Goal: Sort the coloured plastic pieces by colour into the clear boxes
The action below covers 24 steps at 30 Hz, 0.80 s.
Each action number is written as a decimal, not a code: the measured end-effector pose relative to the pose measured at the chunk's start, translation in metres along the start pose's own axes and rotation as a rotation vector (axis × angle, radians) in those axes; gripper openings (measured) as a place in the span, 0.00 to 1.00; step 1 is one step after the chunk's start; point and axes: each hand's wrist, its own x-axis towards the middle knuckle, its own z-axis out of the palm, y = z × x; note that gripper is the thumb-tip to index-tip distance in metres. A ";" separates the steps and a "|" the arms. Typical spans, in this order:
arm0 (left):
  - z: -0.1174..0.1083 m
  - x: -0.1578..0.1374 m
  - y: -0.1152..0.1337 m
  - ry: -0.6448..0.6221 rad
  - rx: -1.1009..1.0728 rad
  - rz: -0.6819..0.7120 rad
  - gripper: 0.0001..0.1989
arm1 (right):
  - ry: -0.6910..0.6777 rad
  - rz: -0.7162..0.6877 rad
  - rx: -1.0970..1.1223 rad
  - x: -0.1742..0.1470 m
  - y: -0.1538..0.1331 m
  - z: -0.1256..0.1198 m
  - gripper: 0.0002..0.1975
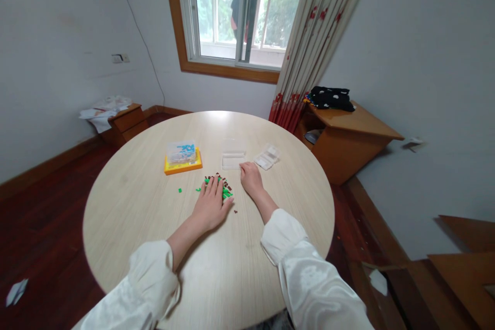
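My left hand (211,204) lies palm down with its fingers spread over a pile of small green and dark brown plastic pieces (226,193). Part of the pile is hidden beneath it. One green piece (180,191) lies apart to the left, and a brown piece (235,211) is near my left thumb. My right hand (252,179) is closed, its fingertips by the front right corner of a clear plastic box (233,161). Whether the fingers touch the box, or what they hold, I cannot make out. The box's transparent lid seems raised at the back.
A yellow box (183,166) with a clear case (181,152) on top stands at the left on the round table (127,216). Another clear compartment box (267,157) lies right of the middle. Beyond the table are a wooden desk (358,124) and a window.
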 end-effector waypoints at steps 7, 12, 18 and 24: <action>0.003 0.000 -0.004 0.018 0.002 -0.010 0.34 | 0.064 -0.012 -0.041 -0.003 -0.005 -0.003 0.18; 0.002 0.007 -0.016 0.103 0.002 -0.050 0.34 | 0.033 0.022 -0.064 -0.004 -0.012 -0.009 0.17; -0.007 0.009 -0.016 -0.069 0.168 -0.117 0.35 | -0.079 0.058 -0.133 -0.005 -0.017 -0.013 0.20; -0.015 0.006 -0.004 -0.050 0.209 -0.091 0.34 | -0.141 0.108 -0.203 -0.006 -0.020 -0.014 0.23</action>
